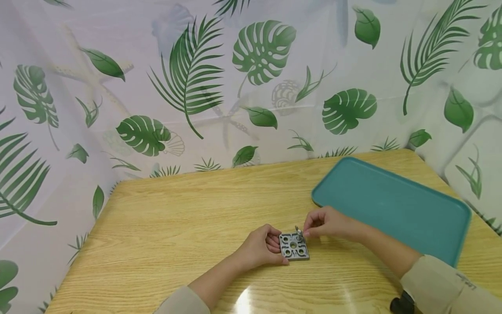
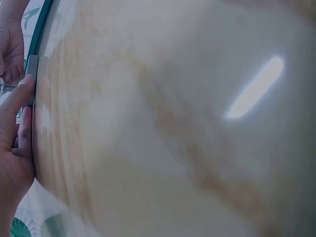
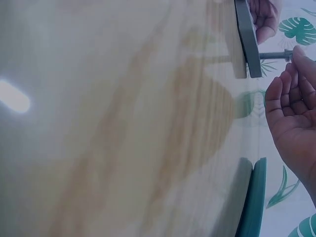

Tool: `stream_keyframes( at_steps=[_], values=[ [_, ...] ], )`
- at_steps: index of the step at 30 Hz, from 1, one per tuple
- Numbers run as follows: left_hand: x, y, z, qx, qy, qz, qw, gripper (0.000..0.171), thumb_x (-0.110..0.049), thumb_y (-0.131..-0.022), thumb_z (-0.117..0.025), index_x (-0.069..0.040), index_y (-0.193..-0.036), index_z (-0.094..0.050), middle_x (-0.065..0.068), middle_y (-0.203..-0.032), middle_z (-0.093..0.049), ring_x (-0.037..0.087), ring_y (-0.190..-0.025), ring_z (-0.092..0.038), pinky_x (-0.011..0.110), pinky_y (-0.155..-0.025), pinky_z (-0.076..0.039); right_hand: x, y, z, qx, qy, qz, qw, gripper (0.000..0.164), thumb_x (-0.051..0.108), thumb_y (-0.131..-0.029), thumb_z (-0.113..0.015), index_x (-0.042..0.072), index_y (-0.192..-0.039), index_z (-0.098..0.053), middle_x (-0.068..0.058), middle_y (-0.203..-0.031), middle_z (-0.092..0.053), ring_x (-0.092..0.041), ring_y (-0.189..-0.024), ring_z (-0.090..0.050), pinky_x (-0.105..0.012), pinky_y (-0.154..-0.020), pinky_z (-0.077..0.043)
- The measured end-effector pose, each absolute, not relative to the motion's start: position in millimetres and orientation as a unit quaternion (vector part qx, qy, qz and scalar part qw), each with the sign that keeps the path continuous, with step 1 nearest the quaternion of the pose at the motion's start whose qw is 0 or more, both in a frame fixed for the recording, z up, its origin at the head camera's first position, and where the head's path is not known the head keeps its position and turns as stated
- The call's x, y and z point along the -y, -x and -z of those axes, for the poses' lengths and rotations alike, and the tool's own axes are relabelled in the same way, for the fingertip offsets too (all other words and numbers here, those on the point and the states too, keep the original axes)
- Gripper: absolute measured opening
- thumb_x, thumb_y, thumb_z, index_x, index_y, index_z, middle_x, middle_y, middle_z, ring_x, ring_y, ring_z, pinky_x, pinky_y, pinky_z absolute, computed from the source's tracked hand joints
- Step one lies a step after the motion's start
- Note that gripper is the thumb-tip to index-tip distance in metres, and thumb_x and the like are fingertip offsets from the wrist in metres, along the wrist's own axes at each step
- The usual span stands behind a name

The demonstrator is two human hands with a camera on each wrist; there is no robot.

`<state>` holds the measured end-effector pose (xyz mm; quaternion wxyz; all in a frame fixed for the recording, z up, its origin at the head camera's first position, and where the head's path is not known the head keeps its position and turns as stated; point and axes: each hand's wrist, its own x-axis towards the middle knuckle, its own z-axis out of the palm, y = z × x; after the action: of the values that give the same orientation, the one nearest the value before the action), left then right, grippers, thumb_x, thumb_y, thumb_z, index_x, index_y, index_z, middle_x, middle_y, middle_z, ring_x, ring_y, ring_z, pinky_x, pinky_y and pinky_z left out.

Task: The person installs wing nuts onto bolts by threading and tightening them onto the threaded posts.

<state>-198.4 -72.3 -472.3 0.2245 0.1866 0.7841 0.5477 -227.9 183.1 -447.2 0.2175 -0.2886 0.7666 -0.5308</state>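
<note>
A square grey metal plate (image 1: 294,252) with several round holes lies on the wooden table. My left hand (image 1: 260,247) grips its left side, thumb at the near corner and fingers behind the edge. From the plate's far right corner a threaded bolt (image 3: 271,56) stands upright, with a small metal nut (image 3: 288,55) near its top. My right hand (image 1: 329,224) pinches at that nut with thumb and index finger; the other fingers are loosely bent in the right wrist view. The left wrist view catches the plate (image 2: 31,74) edge-on, with the left thumb over it.
A teal tray (image 1: 386,200) lies at the right of the wooden table (image 1: 188,218), just beyond my right forearm. Behind the table hangs a leaf-printed cloth (image 1: 219,87). A dark object (image 1: 401,304) shows below the right sleeve.
</note>
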Motion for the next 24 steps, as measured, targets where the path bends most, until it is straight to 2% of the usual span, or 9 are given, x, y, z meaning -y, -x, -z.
stream_keyframes(
  at_steps=[7, 12, 16, 19, 24],
  values=[
    [73, 199, 473, -0.784, -0.187, -0.548, 0.224, 0.059, -0.007, -0.067, -0.085, -0.002, -0.116, -0.053, 0.003, -0.096, -0.057, 0.008, -0.081, -0.06, 0.017, -0.074, -0.055, -181, 227, 447, -0.768, 0.288, 0.529, 0.216, 0.013, 0.009, -0.087, -0.067, -0.004, -0.087, -0.067, -0.005, -0.076, -0.065, -0.007, -0.061, -0.054, -0.025, -0.052, -0.05],
    [73, 198, 474, -0.783, -0.19, -0.548, 0.223, 0.059, -0.007, -0.067, -0.085, -0.003, -0.116, -0.053, 0.002, -0.097, -0.057, 0.008, -0.082, -0.059, 0.017, -0.074, -0.055, -183, 229, 442, -0.797, 0.251, 0.515, 0.19, 0.017, 0.013, -0.09, -0.064, -0.004, -0.088, -0.066, -0.005, -0.071, -0.06, -0.009, -0.063, -0.052, -0.026, -0.056, -0.048],
    [72, 198, 473, -0.783, -0.188, -0.549, 0.224, 0.059, -0.007, -0.067, -0.085, -0.002, -0.116, -0.052, 0.002, -0.097, -0.057, 0.009, -0.082, -0.059, 0.017, -0.074, -0.055, -178, 234, 441, -0.813, 0.224, 0.507, 0.179, 0.021, 0.019, -0.091, -0.064, -0.002, -0.095, -0.068, -0.003, -0.075, -0.06, -0.009, -0.068, -0.053, -0.025, -0.062, -0.05],
    [72, 198, 472, -0.785, -0.187, -0.547, 0.224, 0.06, -0.007, -0.067, -0.085, -0.002, -0.117, -0.052, 0.002, -0.096, -0.057, 0.009, -0.081, -0.059, 0.017, -0.074, -0.055, -175, 237, 442, -0.811, 0.231, 0.505, 0.184, 0.022, 0.019, -0.091, -0.064, -0.002, -0.096, -0.069, -0.004, -0.077, -0.063, -0.008, -0.07, -0.054, -0.025, -0.064, -0.051],
    [72, 199, 471, -0.79, -0.184, -0.542, 0.222, 0.061, -0.008, -0.067, -0.085, -0.001, -0.118, -0.052, 0.002, -0.096, -0.057, 0.008, -0.081, -0.059, 0.017, -0.074, -0.055, -172, 239, 443, -0.796, 0.262, 0.51, 0.193, 0.019, 0.014, -0.09, -0.065, -0.004, -0.092, -0.069, -0.005, -0.073, -0.061, -0.007, -0.064, -0.052, -0.025, -0.059, -0.048]
  ],
)
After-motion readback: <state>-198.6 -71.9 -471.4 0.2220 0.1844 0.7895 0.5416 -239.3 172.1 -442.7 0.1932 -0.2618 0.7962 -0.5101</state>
